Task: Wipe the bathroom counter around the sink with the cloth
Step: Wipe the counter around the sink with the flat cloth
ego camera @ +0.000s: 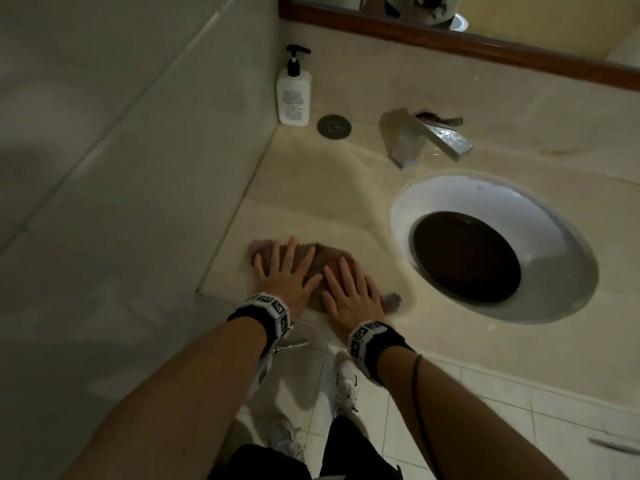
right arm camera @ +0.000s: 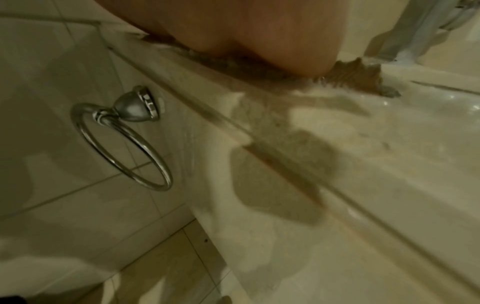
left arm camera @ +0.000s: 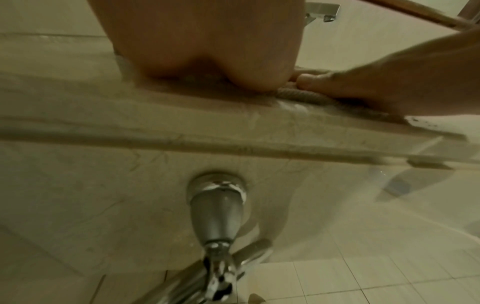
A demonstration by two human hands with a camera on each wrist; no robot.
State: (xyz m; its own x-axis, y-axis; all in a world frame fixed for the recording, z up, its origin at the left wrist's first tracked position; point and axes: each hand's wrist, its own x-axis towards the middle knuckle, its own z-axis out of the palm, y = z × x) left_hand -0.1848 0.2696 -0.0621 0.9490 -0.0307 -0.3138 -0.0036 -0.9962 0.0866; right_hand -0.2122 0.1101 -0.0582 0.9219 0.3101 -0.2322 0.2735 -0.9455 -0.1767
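A brown cloth (ego camera: pixel 313 263) lies flat on the beige counter (ego camera: pixel 311 195) near its front left corner, left of the round white sink (ego camera: pixel 450 199). My left hand (ego camera: pixel 284 271) presses on the cloth's left part with spread straight fingers. My right hand (ego camera: pixel 349 292) presses flat on its right part. A corner of the cloth (ego camera: pixel 391 301) sticks out to the right of my right hand. In the left wrist view the heel of my left hand (left arm camera: pixel 207 41) sits on the cloth (left arm camera: pixel 298 94) beside the right hand (left arm camera: pixel 389 82). In the right wrist view the cloth (right arm camera: pixel 358 78) shows under my palm (right arm camera: pixel 259 30).
A white pump bottle (ego camera: pixel 293 91) stands in the back left corner beside a round dark cap (ego camera: pixel 334 126). A chrome faucet (ego camera: pixel 426 136) stands behind the sink, whose bowl holds a dark basin (ego camera: pixel 465 256). A towel ring (right arm camera: pixel 124 135) hangs below the counter's front edge. Tiled wall borders the left.
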